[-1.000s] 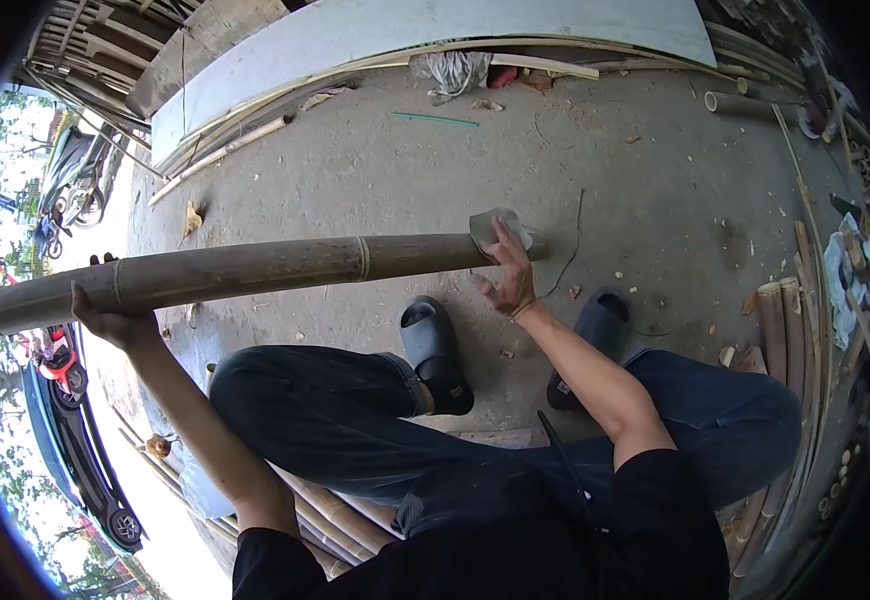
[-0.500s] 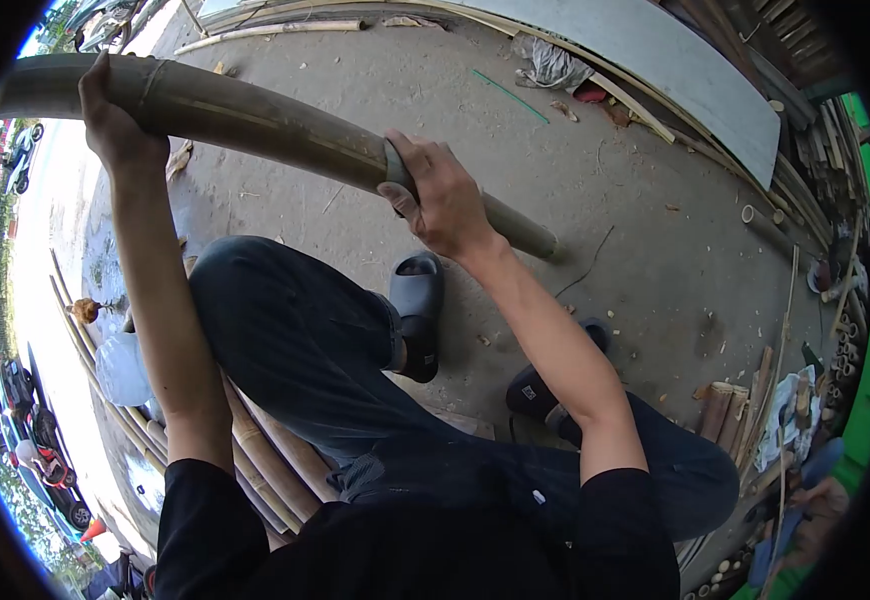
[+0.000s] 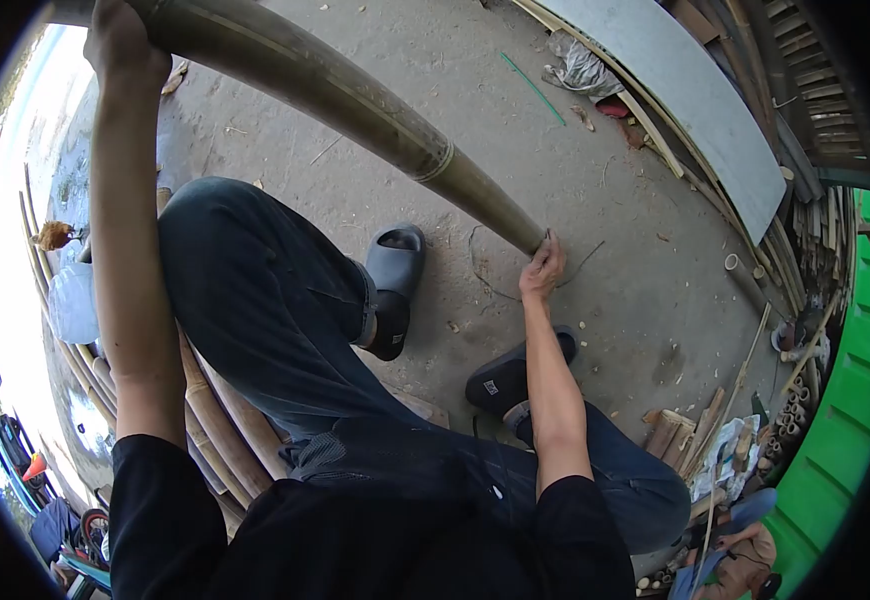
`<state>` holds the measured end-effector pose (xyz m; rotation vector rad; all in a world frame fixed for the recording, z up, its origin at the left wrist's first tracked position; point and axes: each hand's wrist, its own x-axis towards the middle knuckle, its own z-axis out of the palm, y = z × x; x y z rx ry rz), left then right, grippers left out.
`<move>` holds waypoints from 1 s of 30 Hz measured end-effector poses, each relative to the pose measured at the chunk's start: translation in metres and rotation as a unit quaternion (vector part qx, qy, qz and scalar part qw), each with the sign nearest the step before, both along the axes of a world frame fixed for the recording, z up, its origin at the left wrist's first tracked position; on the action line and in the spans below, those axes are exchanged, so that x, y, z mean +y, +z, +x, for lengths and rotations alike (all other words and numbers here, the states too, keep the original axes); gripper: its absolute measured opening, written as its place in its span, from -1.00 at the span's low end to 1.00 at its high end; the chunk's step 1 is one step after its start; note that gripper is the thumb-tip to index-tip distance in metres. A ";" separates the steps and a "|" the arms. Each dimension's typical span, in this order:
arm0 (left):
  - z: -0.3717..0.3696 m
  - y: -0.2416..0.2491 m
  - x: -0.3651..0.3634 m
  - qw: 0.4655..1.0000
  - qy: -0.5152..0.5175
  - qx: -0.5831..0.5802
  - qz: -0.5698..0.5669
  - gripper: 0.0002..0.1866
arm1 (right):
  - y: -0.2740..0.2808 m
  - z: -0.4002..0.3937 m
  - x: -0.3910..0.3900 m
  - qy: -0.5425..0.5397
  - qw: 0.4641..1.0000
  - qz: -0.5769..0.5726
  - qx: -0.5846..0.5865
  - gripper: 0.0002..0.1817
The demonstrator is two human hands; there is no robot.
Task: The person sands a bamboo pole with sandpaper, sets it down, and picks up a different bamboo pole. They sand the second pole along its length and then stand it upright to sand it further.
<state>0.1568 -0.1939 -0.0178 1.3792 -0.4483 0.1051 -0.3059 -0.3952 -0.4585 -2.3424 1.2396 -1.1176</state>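
Note:
A thick greenish-brown bamboo pole (image 3: 355, 105) slants across the head view, from the upper left down toward the middle right. Near its upper part, my left hand (image 3: 127, 48) is closed around the underside, partly cut off by the dark edge of the view. At the lower, narrower end, my right hand (image 3: 543, 268) has its fingers wrapped against the tip. A pale node ring (image 3: 441, 165) shows between the two hands. A thin dark strand (image 3: 485, 275) lies on the ground beside my right hand.
Bamboo poles (image 3: 217, 425) lie under and beside my left leg. A large pale panel (image 3: 685, 110) and stacked strips line the upper right. Cut bamboo pieces (image 3: 670, 435) lie near my right knee. Another person (image 3: 740, 560) is at the lower right, by a green wall (image 3: 805, 500).
My right hand has slid down from the middle of the bamboo pole to its lower end. The pole now slopes more steeply, and my left hand sits higher in view.

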 end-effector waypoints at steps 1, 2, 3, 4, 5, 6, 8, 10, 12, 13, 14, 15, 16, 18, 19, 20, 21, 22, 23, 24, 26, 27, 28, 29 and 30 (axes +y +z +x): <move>0.000 0.001 0.002 1.000 0.002 0.000 0.005 -0.17 | 0.010 0.007 0.010 -0.022 1.000 -0.010 0.003 -0.39; 0.001 0.004 -0.001 0.997 0.031 0.036 -0.057 -0.39 | 0.038 0.033 0.023 0.028 0.998 0.001 -0.049 -0.40; 0.002 0.007 -0.008 0.988 0.056 0.068 -0.124 -0.61 | 0.078 0.075 0.032 0.076 0.991 0.005 -0.106 -0.41; 0.010 0.006 -0.006 0.988 0.050 0.063 -0.128 -0.59 | 0.118 0.111 0.048 0.124 0.982 0.032 -0.139 -0.41; 0.009 0.008 -0.008 0.987 0.088 0.079 -0.110 -0.58 | 0.161 0.150 0.065 0.156 0.971 0.017 -0.179 -0.47; 0.002 0.010 -0.009 0.992 0.058 0.066 -0.090 -0.56 | 0.206 0.180 0.082 0.179 0.967 -0.016 -0.181 -0.46; 0.016 0.011 -0.002 0.994 0.039 0.091 -0.056 -0.51 | 0.249 0.224 0.110 0.176 0.968 -0.033 -0.178 -0.45; 0.025 0.007 0.006 0.992 0.039 0.105 -0.050 -0.50 | 0.250 0.228 0.112 0.151 0.971 -0.035 -0.180 -0.42; 0.052 -0.006 0.021 0.991 0.022 0.124 -0.043 -0.32 | 0.221 0.222 0.110 0.146 0.969 -0.034 -0.197 -0.38; 0.053 -0.008 0.023 0.990 0.033 0.134 -0.036 -0.32 | 0.195 0.204 0.108 0.126 0.979 -0.027 -0.160 -0.35; 0.053 -0.011 0.022 0.990 0.033 0.131 -0.039 -0.32 | 0.165 0.182 0.103 0.103 0.987 -0.042 -0.116 -0.35; 0.051 -0.014 0.020 0.987 0.048 0.148 -0.033 -0.32 | 0.130 0.155 0.095 0.051 0.995 -0.036 -0.074 -0.34; 0.048 -0.015 0.018 0.984 0.064 0.163 -0.028 -0.31 | 0.087 0.124 0.082 -0.003 0.997 -0.008 -0.076 -0.33; 0.047 -0.018 0.015 0.983 0.080 0.160 -0.035 -0.32 | 0.013 0.050 0.052 -0.129 0.991 0.028 -0.003 -0.35; 0.045 -0.019 0.014 0.982 0.091 0.165 -0.029 -0.32 | -0.005 0.016 0.038 -0.114 0.992 0.052 0.011 -0.36; 0.042 -0.018 0.012 0.983 0.091 0.156 -0.042 -0.37 | -0.013 0.000 0.030 -0.101 0.991 0.078 0.025 -0.38; 0.038 -0.015 0.009 0.984 0.087 0.151 -0.044 -0.37 | -0.004 0.008 0.025 -0.104 0.991 0.076 0.018 -0.38; 0.031 -0.012 0.008 0.984 0.078 0.152 -0.044 -0.40 | 0.012 0.018 0.020 -0.080 0.993 0.088 0.024 -0.39; 0.027 -0.010 0.006 0.985 0.067 0.154 -0.039 -0.42 | 0.032 0.029 0.018 -0.060 0.992 0.105 0.030 -0.40; 0.033 -0.011 0.007 0.986 0.050 0.149 -0.056 -0.45 | 0.049 0.056 0.013 -0.008 0.996 0.088 -0.022 -0.41; 0.033 -0.008 0.003 0.989 0.008 0.128 -0.077 -0.45 | 0.150 0.125 0.019 0.199 0.950 0.240 -0.036 -0.35; 0.033 -0.006 0.004 0.990 -0.022 0.119 -0.077 -0.43 | 0.205 0.156 0.028 0.231 0.913 0.335 0.032 -0.35; 0.029 -0.003 0.008 0.990 -0.050 0.112 -0.073 -0.40 | 0.263 0.176 0.028 0.306 0.872 0.375 0.073 -0.40; 0.024 0.002 0.011 0.988 -0.081 0.105 -0.074 -0.36 | 0.273 0.199 0.028 0.349 0.869 0.342 0.075 -0.50; 0.020 0.005 0.011 0.984 -0.113 0.079 -0.110 -0.35 | 0.275 0.224 0.023 0.415 0.847 0.322 0.086 -0.52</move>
